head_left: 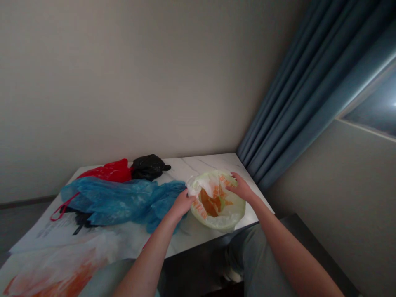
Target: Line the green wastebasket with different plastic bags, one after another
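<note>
A round, pale yellow-green bin point(244, 208) stands on the white table, lined with a translucent white plastic bag point(224, 220) with orange print. The bag is folded outward over parts of the rim, and inside it looks orange. My left hand point(183, 202) is closed on the bag at the left side of the rim. On the right side, my right hand point(241, 187) grips the bag and rim, its thumb inside and its fingers over the outer edge. A crumpled blue plastic bag point(123, 200) lies beside my left hand.
Behind the blue bag are a red bag point(114, 170) and a knotted black bag point(150, 166). A white and orange bag point(62, 264) lies at the near left of the marble-patterned table point(198, 163). A blue curtain point(297, 90) hangs by the right wall.
</note>
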`<state>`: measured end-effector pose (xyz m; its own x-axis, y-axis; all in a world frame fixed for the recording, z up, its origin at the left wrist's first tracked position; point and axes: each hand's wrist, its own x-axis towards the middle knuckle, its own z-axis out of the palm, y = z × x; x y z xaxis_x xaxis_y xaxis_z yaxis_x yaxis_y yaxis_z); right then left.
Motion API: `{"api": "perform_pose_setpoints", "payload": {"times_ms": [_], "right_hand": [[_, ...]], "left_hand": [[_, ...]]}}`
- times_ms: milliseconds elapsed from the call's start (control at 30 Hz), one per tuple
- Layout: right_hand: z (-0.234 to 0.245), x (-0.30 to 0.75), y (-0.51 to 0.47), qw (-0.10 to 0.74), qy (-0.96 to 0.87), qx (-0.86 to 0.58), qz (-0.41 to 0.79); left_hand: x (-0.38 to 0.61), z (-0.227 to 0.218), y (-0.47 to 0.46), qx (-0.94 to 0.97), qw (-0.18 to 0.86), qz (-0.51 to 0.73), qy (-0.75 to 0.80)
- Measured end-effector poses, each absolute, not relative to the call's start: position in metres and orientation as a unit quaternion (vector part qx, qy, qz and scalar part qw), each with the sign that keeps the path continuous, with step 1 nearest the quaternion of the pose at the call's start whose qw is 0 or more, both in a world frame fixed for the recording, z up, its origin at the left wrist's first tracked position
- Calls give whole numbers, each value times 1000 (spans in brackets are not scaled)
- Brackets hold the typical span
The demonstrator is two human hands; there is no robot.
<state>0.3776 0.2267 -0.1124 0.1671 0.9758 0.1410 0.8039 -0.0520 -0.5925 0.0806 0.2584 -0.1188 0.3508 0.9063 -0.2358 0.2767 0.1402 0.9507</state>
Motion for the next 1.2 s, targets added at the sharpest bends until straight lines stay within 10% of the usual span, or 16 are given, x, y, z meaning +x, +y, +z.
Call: {"api": "perform_pose_setpoints", "payload": {"times_ms": [300, 667, 1200], "right_hand": [[-105, 372, 231, 178, -651, -727, 127], [-105, 369, 231, 239, -597, -759, 105], [-130, 394, 239, 369, -249, -801, 399]], "left_hand": [[80, -112, 260, 569, 605, 264, 489], [77, -122, 272, 546, 508, 310, 590], [84, -131, 280, 528, 557, 353, 536]]}}
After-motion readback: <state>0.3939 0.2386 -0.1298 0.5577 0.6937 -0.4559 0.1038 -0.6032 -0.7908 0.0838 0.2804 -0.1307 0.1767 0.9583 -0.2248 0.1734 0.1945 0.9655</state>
